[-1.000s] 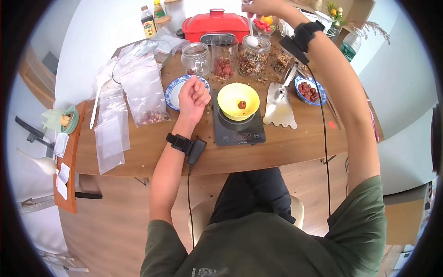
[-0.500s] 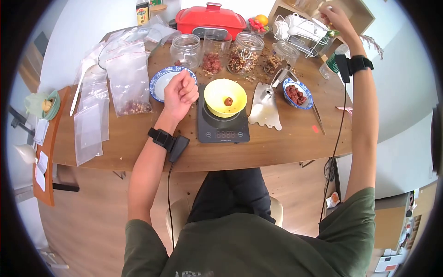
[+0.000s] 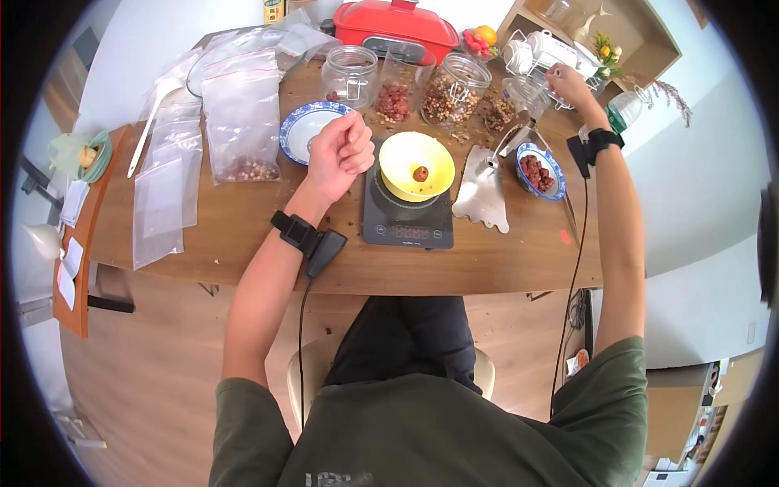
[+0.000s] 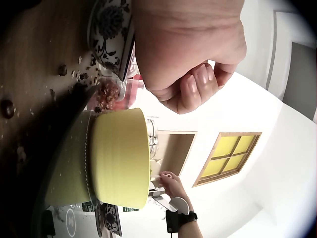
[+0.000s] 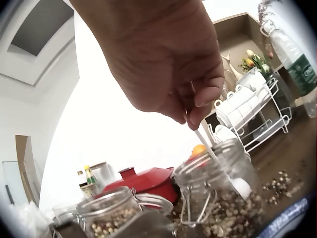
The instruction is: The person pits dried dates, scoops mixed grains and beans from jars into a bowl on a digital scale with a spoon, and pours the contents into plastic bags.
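Note:
My right hand (image 3: 570, 85) is raised over the back right of the table. It pinches the handle of a long white spoon (image 5: 241, 188), whose bowl end is down inside a glass jar (image 5: 199, 173) of mixed beans and grains. Loosely curled and holding nothing, my left hand (image 3: 341, 156) is over the edge of a blue-rimmed plate (image 3: 296, 122). To its right, a yellow bowl (image 3: 396, 183) with one reddish-brown dried fruit (image 3: 420, 174) sits on a black kitchen scale (image 3: 406, 231).
Glass jars (image 3: 349, 77) line the back before a red electric cooker (image 3: 398, 32). Right of the scale lie a scalloped metal piece (image 3: 480, 195) and a bowl of dried red fruit (image 3: 539, 174). Plastic bags (image 3: 243, 122) and another white spoon (image 3: 146, 134) lie left. A white dish rack (image 3: 544, 53) stands behind.
My right hand has swung from above the large bean jar out to the right, then come down over the jar at the right. My left hand keeps its curled pose.

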